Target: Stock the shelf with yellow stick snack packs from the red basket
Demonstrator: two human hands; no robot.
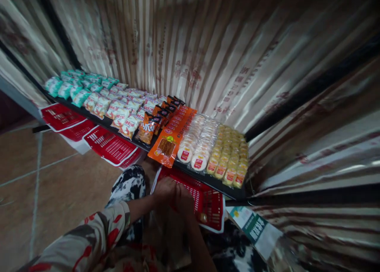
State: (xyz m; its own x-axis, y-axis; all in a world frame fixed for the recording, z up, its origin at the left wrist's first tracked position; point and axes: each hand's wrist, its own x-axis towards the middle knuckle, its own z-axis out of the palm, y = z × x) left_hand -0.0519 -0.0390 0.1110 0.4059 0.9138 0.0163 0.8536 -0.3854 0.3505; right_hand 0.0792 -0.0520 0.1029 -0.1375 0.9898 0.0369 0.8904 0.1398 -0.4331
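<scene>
My left hand (165, 189) and my right hand (183, 200) are close together, just in front of the shelf's front edge. Both look closed, with fingers curled down and away from view. Whatever is between them is too dark and hidden to make out. Behind and beside them hangs a red printed sheet (209, 204) with white lettering. Nearest above on the shelf lies a flat orange snack packet (166, 145). To its right sit clear packs of round white crackers (198, 145) and rows of yellow-wrapped snacks (228, 157).
Left along the black shelf (103, 123) stand orange-and-black bags (147, 129), white snack bags (121, 113) and green bags (71, 86). More red sheets (113, 145) hang below. Dark posts (311, 82) and striped plastic sheeting (202, 46) surround it. Lower right is a white-and-green package (258, 228).
</scene>
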